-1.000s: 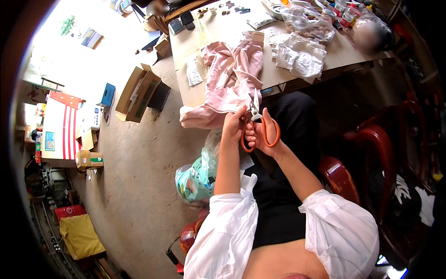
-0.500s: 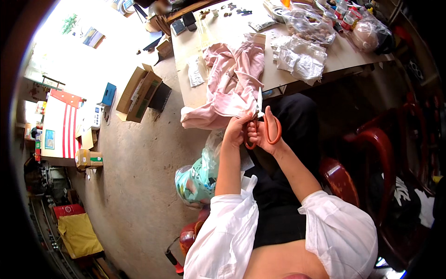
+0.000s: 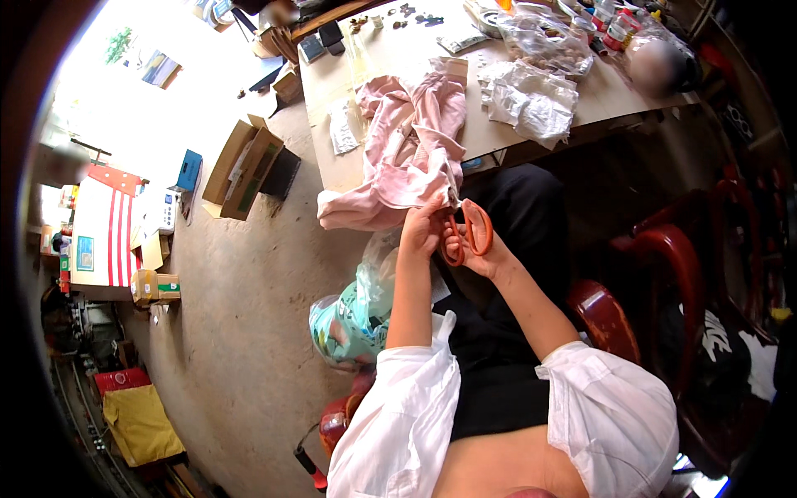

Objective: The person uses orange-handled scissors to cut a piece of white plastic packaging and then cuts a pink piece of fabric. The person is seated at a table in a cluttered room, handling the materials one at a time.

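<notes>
Loose white shirt (image 3: 610, 415) with wrinkled, elbow-length sleeves (image 3: 398, 398), and plain black clothing (image 3: 498, 394) between.

Both hands (image 3: 422, 230) (image 3: 481, 259) close together, fingers curled, left forearm (image 3: 410, 299) nearly straight ahead, right forearm (image 3: 535, 309) slanted inward.

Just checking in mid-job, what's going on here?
A person's right hand holds orange-handled scissors at the edge of a pink cloth. The left hand pinches the cloth close by the blades. Most of the cloth lies crumpled on the table, its near end reaching past it. Whether the blades are cutting isn't clear.
</notes>
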A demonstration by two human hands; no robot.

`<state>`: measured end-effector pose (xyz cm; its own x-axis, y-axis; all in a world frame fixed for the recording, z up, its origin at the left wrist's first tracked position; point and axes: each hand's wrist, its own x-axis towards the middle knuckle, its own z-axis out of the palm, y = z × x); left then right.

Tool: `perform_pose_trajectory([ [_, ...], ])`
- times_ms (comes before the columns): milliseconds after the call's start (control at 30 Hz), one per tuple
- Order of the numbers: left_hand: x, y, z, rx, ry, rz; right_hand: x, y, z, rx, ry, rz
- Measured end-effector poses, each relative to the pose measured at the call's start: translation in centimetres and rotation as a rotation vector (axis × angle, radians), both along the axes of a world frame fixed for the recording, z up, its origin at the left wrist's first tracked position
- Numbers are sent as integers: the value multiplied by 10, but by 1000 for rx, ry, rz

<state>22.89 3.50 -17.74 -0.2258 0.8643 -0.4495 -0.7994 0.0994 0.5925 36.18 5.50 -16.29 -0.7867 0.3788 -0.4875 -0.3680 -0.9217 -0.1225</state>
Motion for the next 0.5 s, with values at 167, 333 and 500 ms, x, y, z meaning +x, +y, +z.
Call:
perform_pose_trajectory([
  [167,-1,-2,-4,37,-47,-24,5,-5,-9,31,0,39],
  [333,-4,-5,15,-195,55,-102,8,-19,2,327,38,164],
  [500,-5,-7,14,-146,154,-134,10,-14,3,402,81,185],
])
